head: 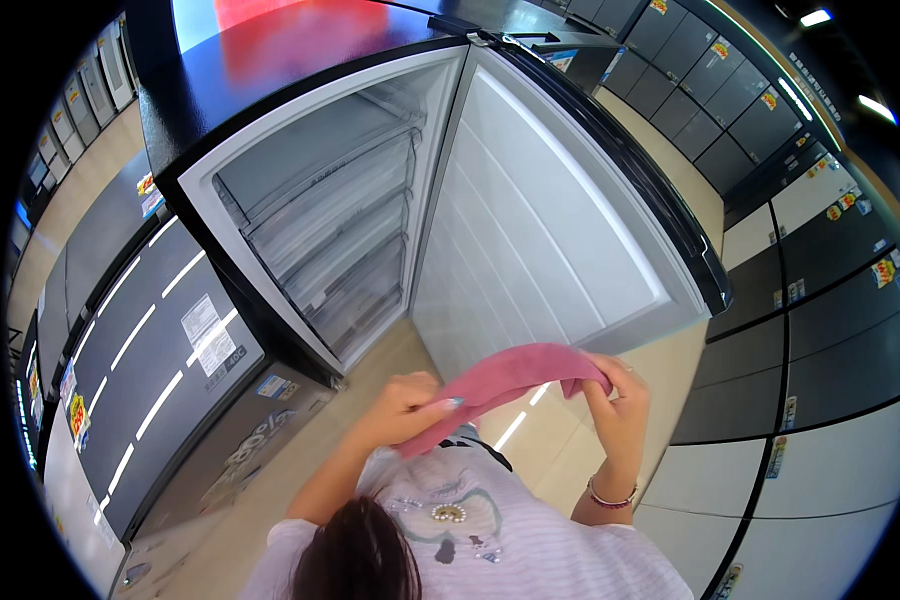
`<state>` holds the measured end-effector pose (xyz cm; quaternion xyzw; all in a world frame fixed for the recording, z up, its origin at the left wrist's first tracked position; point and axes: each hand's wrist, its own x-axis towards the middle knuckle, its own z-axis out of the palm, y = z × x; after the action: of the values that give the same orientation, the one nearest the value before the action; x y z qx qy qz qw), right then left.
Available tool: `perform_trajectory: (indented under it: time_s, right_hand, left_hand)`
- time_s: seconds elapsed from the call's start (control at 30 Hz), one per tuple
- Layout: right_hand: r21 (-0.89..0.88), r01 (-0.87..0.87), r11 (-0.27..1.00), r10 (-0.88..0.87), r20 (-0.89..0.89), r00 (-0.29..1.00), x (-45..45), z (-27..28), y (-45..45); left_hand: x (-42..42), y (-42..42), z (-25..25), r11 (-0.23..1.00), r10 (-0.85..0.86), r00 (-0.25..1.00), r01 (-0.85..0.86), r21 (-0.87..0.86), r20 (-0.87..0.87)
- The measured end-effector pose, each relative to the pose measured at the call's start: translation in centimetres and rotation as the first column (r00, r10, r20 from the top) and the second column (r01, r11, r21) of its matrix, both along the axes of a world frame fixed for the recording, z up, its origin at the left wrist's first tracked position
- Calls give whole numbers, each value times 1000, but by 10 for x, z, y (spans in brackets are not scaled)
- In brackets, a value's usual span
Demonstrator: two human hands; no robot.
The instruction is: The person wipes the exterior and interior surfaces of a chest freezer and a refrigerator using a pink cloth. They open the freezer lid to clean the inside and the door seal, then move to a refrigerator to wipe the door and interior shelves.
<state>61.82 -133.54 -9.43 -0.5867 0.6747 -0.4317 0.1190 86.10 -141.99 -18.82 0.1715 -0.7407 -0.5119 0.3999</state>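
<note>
A folded pink cloth [525, 369] is stretched in an arch between my two hands, in front of my chest. My left hand [412, 405] grips one end, its thumb lying along the fabric. The other end is pinched between the thumb and fingers of my right hand [616, 382]. Beyond the cloth stands a black upright freezer [300, 105], and its door [547, 217] hangs wide to the right with a ribbed white inner panel. Inside the cabinet are several clear drawers [345, 225], one above another.
A grey chest freezer [150, 360] with stickers stands close on the left. Rows of grey and white refrigerators [832, 337] bearing price tags line the right side. Shiny beige floor tiles [555, 442] run between them. The open door's black outer edge [712, 285] juts towards the right-hand row.
</note>
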Motion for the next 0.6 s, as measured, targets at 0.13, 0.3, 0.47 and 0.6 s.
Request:
perform_trajectory:
  time_s: [0.13, 0.3, 0.47, 0.6]
  right_hand:
    - [-51, -18, 999, 17, -28, 999, -7, 19, 2]
    - [-688, -18, 725, -219, -255, 942, -47, 33, -1]
    - [-819, 20, 573, -329, -207, 921, -96, 57, -37]
    - [-706, -45, 707, 129, 66, 989, -103, 57, -80]
  left_hand:
    - [15, -2, 22, 960, 187, 772, -12, 280, -607]
    - [-9, -2, 60, 958, 275, 678, -136, 252, -682]
    - [-54, -26, 87, 953, 56, 849, -202, -224, -525]
    - [-118, -39, 100, 935, -176, 833, -24, -353, -524]
